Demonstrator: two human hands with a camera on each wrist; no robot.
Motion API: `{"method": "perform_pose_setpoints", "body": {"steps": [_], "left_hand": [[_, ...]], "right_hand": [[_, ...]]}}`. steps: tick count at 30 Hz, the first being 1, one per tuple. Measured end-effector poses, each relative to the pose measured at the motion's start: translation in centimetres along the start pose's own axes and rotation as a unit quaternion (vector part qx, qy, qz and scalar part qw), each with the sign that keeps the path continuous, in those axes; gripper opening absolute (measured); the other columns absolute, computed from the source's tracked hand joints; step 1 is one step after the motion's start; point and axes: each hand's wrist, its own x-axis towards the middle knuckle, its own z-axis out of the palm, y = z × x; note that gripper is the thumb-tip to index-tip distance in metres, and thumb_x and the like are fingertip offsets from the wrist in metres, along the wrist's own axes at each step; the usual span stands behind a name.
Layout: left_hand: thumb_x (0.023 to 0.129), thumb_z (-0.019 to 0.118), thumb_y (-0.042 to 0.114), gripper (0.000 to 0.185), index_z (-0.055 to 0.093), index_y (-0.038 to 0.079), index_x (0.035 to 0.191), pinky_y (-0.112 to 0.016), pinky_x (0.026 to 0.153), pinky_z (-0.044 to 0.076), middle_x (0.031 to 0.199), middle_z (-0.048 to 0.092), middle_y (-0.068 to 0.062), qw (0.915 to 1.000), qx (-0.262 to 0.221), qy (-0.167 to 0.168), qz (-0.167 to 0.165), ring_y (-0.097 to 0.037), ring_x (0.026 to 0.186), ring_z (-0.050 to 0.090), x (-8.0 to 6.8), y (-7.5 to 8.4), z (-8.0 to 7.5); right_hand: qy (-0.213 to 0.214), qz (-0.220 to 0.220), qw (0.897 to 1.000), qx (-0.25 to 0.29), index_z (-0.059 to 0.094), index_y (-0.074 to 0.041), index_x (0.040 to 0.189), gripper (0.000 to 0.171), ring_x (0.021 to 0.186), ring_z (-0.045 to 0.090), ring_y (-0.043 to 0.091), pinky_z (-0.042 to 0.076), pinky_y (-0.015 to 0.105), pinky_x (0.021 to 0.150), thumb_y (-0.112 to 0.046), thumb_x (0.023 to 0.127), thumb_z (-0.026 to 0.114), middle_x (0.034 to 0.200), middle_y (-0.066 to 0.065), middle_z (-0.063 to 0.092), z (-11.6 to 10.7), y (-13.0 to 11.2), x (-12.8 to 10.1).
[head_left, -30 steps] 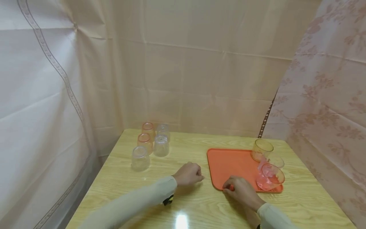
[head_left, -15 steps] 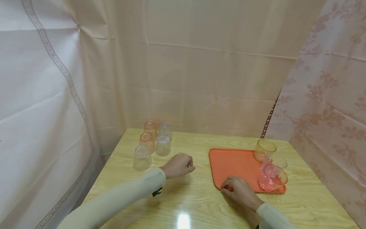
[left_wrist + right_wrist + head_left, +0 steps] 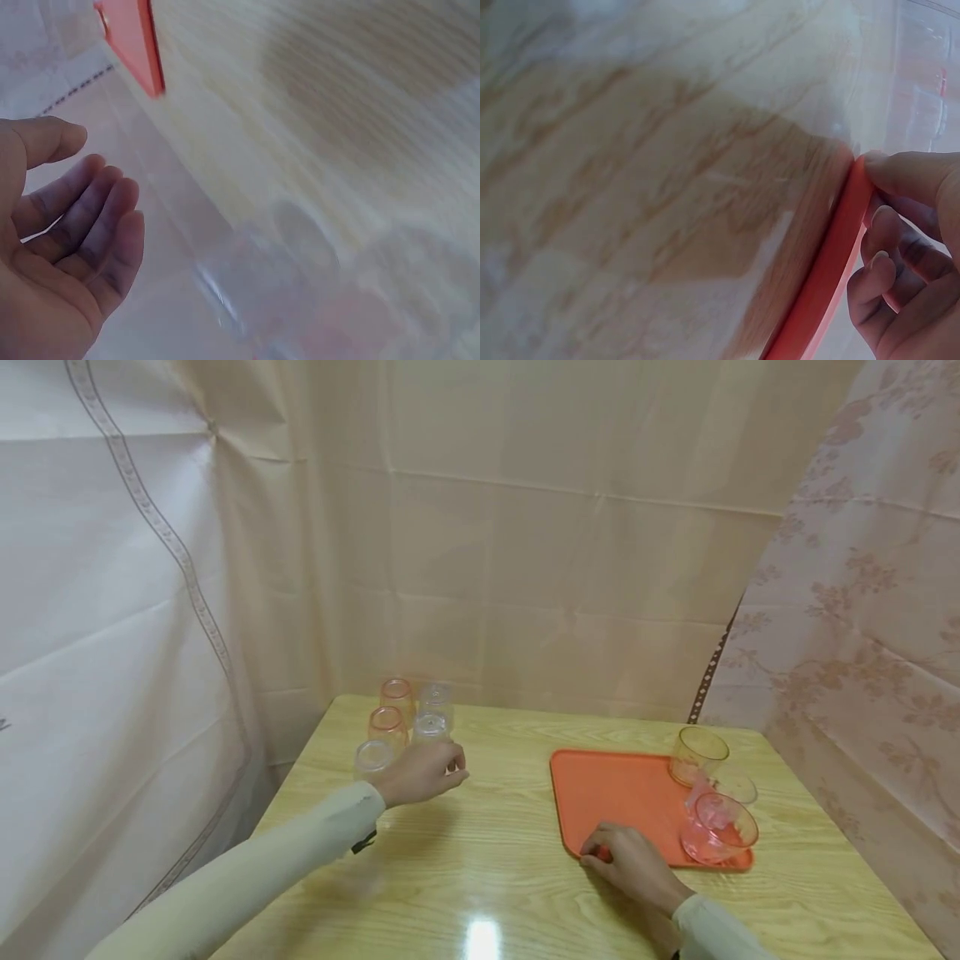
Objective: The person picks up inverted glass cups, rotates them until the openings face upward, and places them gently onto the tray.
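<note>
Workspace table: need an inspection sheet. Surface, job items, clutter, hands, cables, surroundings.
Surface: wood-grain table; light glare near the front.
Job items: orange-red tray; yellow cup and pink cup at its right end; upturned tumblers at left, two pink, three clear.
Clutter: transparent piece near the cups, too unclear to identify.
Hands: left hand near the tumblers, fingers loosely bent, holding nothing; right hand pinches the tray's near-left corner.
Cables: nothing seen.
Surroundings: plain cloth behind, floral-patterned cloth at right.
</note>
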Motion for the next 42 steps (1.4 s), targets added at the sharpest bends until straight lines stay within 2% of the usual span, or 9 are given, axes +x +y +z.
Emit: {"method": "perform_pose_setpoints", "body": {"steps": [5,11,14,20,22,27,33,36,42], "left_hand": [[0.094,0.072,0.013,0.009,0.07,0.005,0.095,-0.033,0.071,0.056,0.091,0.07,-0.004,0.9983,0.044,0.034,0.019,-0.017,0.081,0.066,-1.1,-1.9,-1.3],[0.092,0.075,0.017,0.019,0.071,0.001,0.101,-0.037,0.071,0.056,0.1,0.067,-0.008,0.9964,0.072,0.026,-0.036,-0.02,0.085,0.064,-2.4,-4.1,-2.4],[0.09,0.079,0.02,0.026,0.07,0.0,0.105,-0.042,0.076,0.054,0.103,0.062,-0.01,0.9953,0.08,0.032,-0.044,-0.024,0.092,0.059,-3.0,-5.0,-2.7],[0.085,0.085,0.024,0.033,0.07,0.001,0.103,-0.05,0.078,0.049,0.102,0.057,-0.008,0.9927,0.095,0.071,-0.024,-0.028,0.095,0.055,-3.9,-6.7,-2.9],[0.085,0.085,0.026,0.034,0.07,0.002,0.103,-0.053,0.079,0.049,0.105,0.059,-0.009,0.9925,0.096,0.072,-0.024,-0.031,0.099,0.056,-4.1,-7.0,-2.9],[0.087,0.081,0.032,0.039,0.072,0.001,0.109,-0.06,0.087,0.048,0.112,0.062,-0.014,0.9916,0.106,0.048,-0.057,-0.038,0.103,0.058,-4.7,-7.5,-3.1],[0.088,0.076,0.029,0.036,0.071,0.001,0.11,-0.057,0.081,0.049,0.109,0.064,-0.016,0.9877,0.132,0.035,-0.077,-0.036,0.098,0.057,-5.5,-7.7,-3.6],[0.089,0.075,0.031,0.039,0.07,0.002,0.114,-0.059,0.082,0.05,0.113,0.065,-0.019,0.986,0.142,0.028,-0.082,-0.038,0.1,0.057,-5.7,-7.8,-3.8],[0.09,0.072,0.032,0.043,0.067,0.0,0.118,-0.058,0.079,0.049,0.103,0.062,-0.021,0.9846,0.137,0.005,-0.108,-0.04,0.095,0.058,-6.0,-7.8,-4.2]], "right_hand": [[0.005,-0.001,1.0,0.005,0.077,-0.024,0.088,0.009,0.075,0.058,-0.003,0.051,0.024,0.064,-0.018,0.087,0.083,0.088,-0.018,0.063,0.0,0.1,0.0],[0.009,-0.004,1.0,0.007,0.076,-0.024,0.087,0.01,0.075,0.058,-0.004,0.051,0.024,0.063,-0.018,0.086,0.084,0.087,-0.018,0.063,0.0,0.1,0.0],[0.012,-0.005,1.0,0.006,0.076,-0.024,0.087,0.01,0.074,0.057,-0.004,0.051,0.024,0.063,-0.018,0.086,0.084,0.087,-0.019,0.063,0.1,0.1,-0.1],[0.011,-0.001,1.0,0.004,0.076,-0.025,0.086,0.01,0.075,0.057,-0.004,0.051,0.024,0.063,-0.02,0.086,0.084,0.087,-0.019,0.062,0.3,0.2,-0.1],[0.01,-0.003,1.0,0.005,0.076,-0.025,0.086,0.01,0.075,0.057,-0.004,0.05,0.024,0.063,-0.02,0.087,0.084,0.087,-0.019,0.062,0.3,0.2,0.0],[0.01,-0.013,1.0,0.004,0.077,-0.023,0.087,0.007,0.074,0.057,-0.004,0.05,0.024,0.063,-0.022,0.088,0.083,0.086,-0.018,0.062,0.1,0.3,0.0],[0.013,-0.015,1.0,0.003,0.076,-0.024,0.086,0.009,0.074,0.056,-0.003,0.049,0.025,0.063,-0.021,0.087,0.084,0.086,-0.018,0.062,0.1,0.3,0.1],[0.011,-0.008,1.0,0.003,0.076,-0.025,0.086,0.01,0.074,0.056,-0.004,0.049,0.025,0.063,-0.02,0.086,0.085,0.086,-0.019,0.062,0.1,0.4,0.1],[0.008,-0.007,1.0,0.004,0.076,-0.026,0.087,0.01,0.075,0.057,-0.004,0.05,0.025,0.064,-0.02,0.087,0.084,0.087,-0.019,0.062,0.0,0.3,0.0]]}}
